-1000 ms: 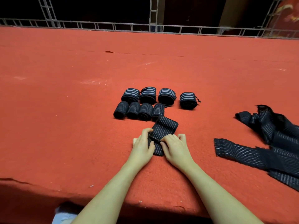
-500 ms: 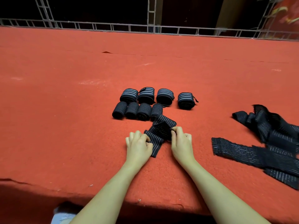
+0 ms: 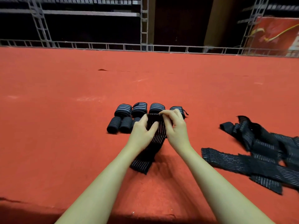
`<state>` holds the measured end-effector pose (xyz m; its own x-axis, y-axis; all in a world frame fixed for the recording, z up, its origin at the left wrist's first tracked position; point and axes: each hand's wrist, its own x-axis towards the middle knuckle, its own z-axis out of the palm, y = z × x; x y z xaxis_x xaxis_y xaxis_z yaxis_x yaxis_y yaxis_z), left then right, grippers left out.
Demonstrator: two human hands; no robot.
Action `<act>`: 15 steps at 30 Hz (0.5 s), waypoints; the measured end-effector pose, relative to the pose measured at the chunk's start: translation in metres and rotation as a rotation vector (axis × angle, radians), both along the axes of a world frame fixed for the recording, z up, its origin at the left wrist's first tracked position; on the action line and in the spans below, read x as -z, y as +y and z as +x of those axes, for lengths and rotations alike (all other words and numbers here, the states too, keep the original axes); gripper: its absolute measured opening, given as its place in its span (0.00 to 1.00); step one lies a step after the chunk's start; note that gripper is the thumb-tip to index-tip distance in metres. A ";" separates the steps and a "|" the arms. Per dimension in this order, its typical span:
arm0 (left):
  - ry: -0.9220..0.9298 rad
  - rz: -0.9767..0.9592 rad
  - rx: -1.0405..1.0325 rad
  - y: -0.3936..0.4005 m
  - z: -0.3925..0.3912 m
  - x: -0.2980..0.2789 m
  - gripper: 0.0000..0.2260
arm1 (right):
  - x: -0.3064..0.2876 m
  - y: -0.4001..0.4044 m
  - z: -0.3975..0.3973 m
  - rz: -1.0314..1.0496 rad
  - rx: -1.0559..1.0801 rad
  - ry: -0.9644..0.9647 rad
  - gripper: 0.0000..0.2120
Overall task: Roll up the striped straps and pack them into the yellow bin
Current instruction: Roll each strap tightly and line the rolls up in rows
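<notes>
Red felt covers the tabletop point(image 3: 64, 126), which stretches wide beyond the hands to a grey metal truss rail point(image 3: 113, 45) at its far edge. Behind the rail the room is dark, with upright truss posts and a red banner point(image 3: 275, 36) past the right hand's side.

Both bare forearms reach forward from the near edge. The left hand point(image 3: 140, 131) and the right hand point(image 3: 175, 126) are raised above the felt, close together, each with fingers curled round the upper end of one striped strap point(image 3: 155, 143). The right fingertips point(image 3: 163, 114) pinch the strap's top edge; the left thumb presses on its face. From the hands the strap hangs down and toward the person, its lower end lying flat on the felt between the forearms.

Just beyond the hands sit the rolled straps point(image 3: 123, 109) in two rows. Four show in the far row, the rightmost partly behind the right hand. In the nearer row only two rolls and a bit of a third are visible; the rest is hidden by the hands and strap. Well to the right of the right hand lies a loose heap of unrolled straps point(image 3: 258, 152), cut off by the frame edge, so their count cannot be told.
</notes>
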<state>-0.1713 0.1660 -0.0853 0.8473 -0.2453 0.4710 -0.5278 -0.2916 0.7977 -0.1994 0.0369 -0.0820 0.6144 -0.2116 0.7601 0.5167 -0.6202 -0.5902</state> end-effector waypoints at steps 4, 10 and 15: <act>0.087 -0.043 0.045 -0.016 -0.011 0.008 0.12 | 0.009 -0.027 -0.009 -0.055 0.038 0.072 0.11; 0.161 -0.003 -0.009 -0.047 -0.024 0.031 0.08 | 0.046 -0.096 -0.028 -0.188 0.487 0.714 0.15; 0.179 0.070 0.012 -0.068 -0.030 0.037 0.04 | 0.073 -0.128 -0.048 -0.533 0.526 1.199 0.18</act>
<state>-0.2014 0.0976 -0.1225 0.9128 -0.2833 0.2943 -0.3832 -0.3443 0.8571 -0.2474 -0.0915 -0.1551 0.8758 -0.4725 -0.0987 -0.4823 -0.8652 -0.1371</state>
